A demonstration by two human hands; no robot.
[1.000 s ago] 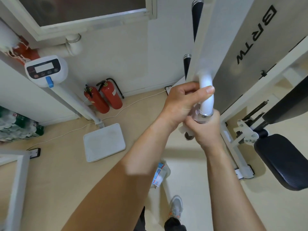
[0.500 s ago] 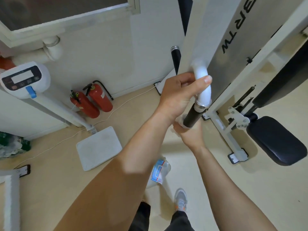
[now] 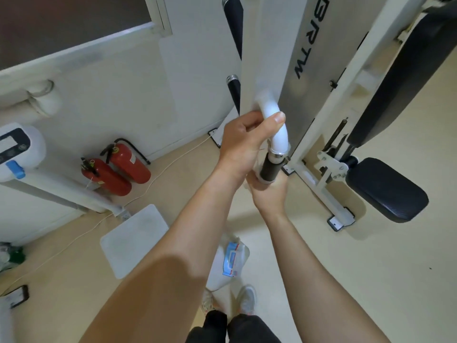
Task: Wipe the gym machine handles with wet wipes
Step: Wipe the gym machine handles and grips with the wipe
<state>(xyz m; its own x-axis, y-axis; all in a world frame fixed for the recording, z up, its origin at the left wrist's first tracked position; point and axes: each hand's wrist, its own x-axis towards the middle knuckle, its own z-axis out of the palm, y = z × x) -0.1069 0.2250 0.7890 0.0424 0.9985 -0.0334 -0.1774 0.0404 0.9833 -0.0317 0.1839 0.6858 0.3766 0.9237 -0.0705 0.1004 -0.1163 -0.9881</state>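
– Where the handle (image 3: 275, 134) curves out of the machine's white upright (image 3: 257, 58), which hand has it?
– The left hand (image 3: 243, 147). Its fingers curl round the white bend, with the thumb laid across the front.
– And the right hand (image 3: 269, 194)?
– Just below, wrapped round the lower end of the black grip (image 3: 270, 169). A white sliver of wet wipe (image 3: 262, 180) peeks out at the top of that fist, against the grip.
– The pack of wipes (image 3: 232, 262)?
– On the floor (image 3: 346, 268), just ahead of the person's shoes (image 3: 248, 299). Two red fire extinguishers (image 3: 118, 169) lie at the wall's foot, and a dark seat pad (image 3: 385, 189) sits off to the right.
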